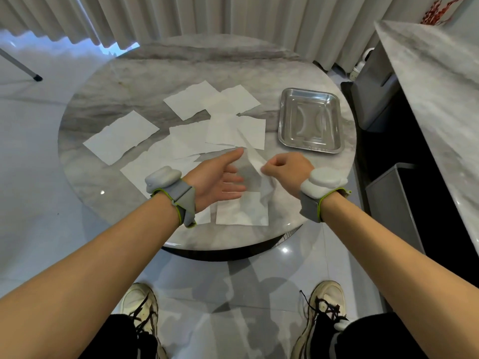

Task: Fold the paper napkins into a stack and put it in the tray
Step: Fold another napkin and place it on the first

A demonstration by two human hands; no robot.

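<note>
Several white paper napkins [121, 137] lie flat and scattered over the round marble table [160, 73]. My right hand [287, 171] pinches one napkin [255, 161] by its edge and holds it lifted and tilted above the table. My left hand [220, 177] is open beside it, palm facing right, fingers spread and touching nothing I can make out. Beneath both hands a folded napkin [242, 209] rests near the table's front edge. An empty steel tray [283, 120] sits at the right side of the table.
A marble counter [435, 86] and dark cabinet stand to the right, with a grey bin [394, 203] below. Curtains [207, 19] hang behind the table. My shoes [140, 304] are on the glossy floor under the table's front edge.
</note>
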